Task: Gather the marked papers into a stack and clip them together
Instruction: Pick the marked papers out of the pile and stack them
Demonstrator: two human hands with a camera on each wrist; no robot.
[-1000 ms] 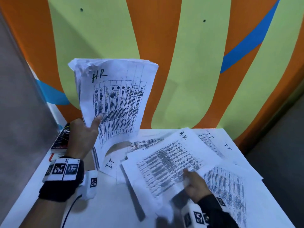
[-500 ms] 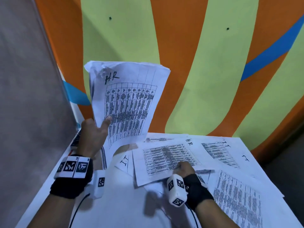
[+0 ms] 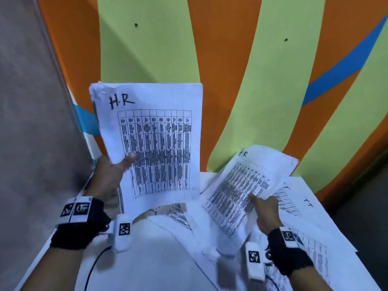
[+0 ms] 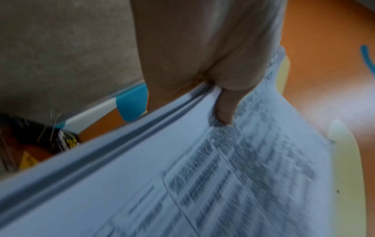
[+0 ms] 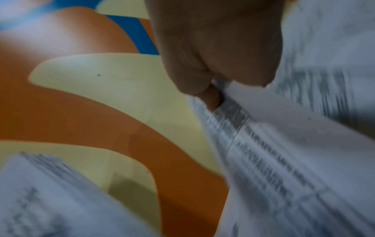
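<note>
An upright HR stack (image 3: 155,143) is being gripped by the left hand (image 3: 109,177); an HR sheet (image 3: 241,190), raised off the bench (image 3: 151,259), is being pinched by the right hand (image 3: 266,213).

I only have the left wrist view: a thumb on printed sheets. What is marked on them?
Observer: The head view shows "H.R" handwritten at the top of the upright stack that the left hand holds.
Operator: What is the right hand doing?
Observer: The right hand pinches one more sheet, lifted off the table and also marked "H.R".
Operator: Anything left lying there?
Observer: Yes, sheets marked "I.T" lie flat at the right.
</note>
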